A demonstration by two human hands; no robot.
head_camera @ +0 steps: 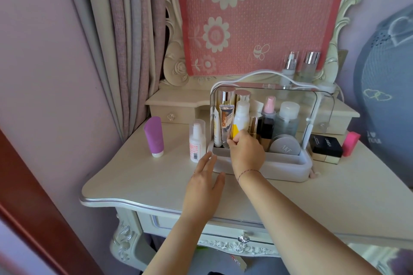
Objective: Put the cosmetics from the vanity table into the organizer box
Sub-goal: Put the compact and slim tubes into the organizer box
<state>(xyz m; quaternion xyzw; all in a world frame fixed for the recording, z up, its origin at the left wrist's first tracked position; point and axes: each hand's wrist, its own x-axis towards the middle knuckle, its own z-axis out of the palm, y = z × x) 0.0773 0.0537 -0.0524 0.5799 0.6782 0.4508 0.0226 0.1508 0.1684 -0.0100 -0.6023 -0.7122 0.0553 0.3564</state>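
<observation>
The white organizer box (279,168) with a raised clear lid stands mid-table, filled with several bottles and tubes. My right hand (245,152) reaches into its left front part, fingers closed on a white-and-yellow bottle (240,119) standing beside a silver tube (226,124). My left hand (204,185) hovers flat and open above the tabletop, just left of the box's front corner. Left of the box stand a white pump bottle (197,140) and a purple tube (154,136). Right of the box lie a black compact (326,146) and a pink item (350,143).
Two tall bottles (300,67) stand on the raised shelf behind the box, under the mirror covered by a pink floral cloth (257,18). Curtains (125,40) hang at the left. The cream vanity table (138,181) has bare surface in front.
</observation>
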